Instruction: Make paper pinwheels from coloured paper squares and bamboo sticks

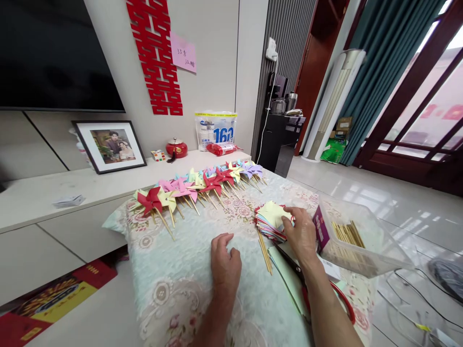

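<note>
My right hand [302,233] rests on a stack of coloured paper pieces [269,219] with a pale yellow one on top, its fingers pinching the stack's right edge. My left hand [224,260] lies on the floral cloth [188,270] to the left, fingers curled loosely with nothing in them. A few wooden sticks [265,253] lie between the hands. A long row of finished paper pinwheels [202,185] on sticks stretches along the far side of the cloth.
A clear plastic box of wooden sticks [352,241] stands right of my right hand. Red-handled scissors [336,294] and pale paper sheets [289,279] lie under my right forearm. A low white cabinet [43,197] holds a framed photo [110,144], a red pot [176,148] and bags.
</note>
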{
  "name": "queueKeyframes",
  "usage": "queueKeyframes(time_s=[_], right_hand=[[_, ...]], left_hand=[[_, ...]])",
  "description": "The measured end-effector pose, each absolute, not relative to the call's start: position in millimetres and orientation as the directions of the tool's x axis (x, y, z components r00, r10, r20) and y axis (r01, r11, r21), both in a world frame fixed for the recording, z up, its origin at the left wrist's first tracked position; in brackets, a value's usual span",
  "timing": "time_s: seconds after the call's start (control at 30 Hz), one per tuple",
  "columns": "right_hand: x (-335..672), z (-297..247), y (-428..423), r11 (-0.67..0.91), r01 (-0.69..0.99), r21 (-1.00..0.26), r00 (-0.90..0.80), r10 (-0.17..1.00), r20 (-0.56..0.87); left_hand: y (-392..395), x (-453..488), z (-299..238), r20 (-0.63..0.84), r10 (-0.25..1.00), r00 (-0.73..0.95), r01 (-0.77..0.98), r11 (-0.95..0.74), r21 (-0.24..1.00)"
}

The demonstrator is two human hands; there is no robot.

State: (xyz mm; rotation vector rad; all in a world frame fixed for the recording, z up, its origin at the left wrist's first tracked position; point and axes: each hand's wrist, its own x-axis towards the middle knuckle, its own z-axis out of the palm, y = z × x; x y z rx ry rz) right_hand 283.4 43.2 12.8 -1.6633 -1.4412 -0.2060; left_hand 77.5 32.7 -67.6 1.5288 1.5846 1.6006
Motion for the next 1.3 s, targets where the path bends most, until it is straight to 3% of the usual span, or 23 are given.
queueKeyframes(time_s=[0.2,0.4,0.83,1.3], right_hand=[[284.1,5.2,42.5,-0.048,0.949,-0.311,0.205,0.843,0.497],[279.3,6.4,42.3,-0.162,0.958,-0.237,0.227,0.932,0.281],[279.8,2.4,43.2,-0.202,0.957,-0.207,0.248,0.942,0.226],[283.7,-3.2,44.1,-0.206,0.944,-0.26,0.27,0.932,0.242]], left_hand=[[30.3,76.8,-65.1,0.369,0.883,-0.29,0.377,-0.249,0.892],[27.4,77.2,-63.9,0.369,0.886,-0.28,0.365,-0.257,0.895],[23.3,78.8,-64.1,0.397,0.879,-0.265,0.398,-0.275,0.875],[26.0,75.6,-66.0,0.383,0.89,-0.247,0.393,-0.269,0.879]])
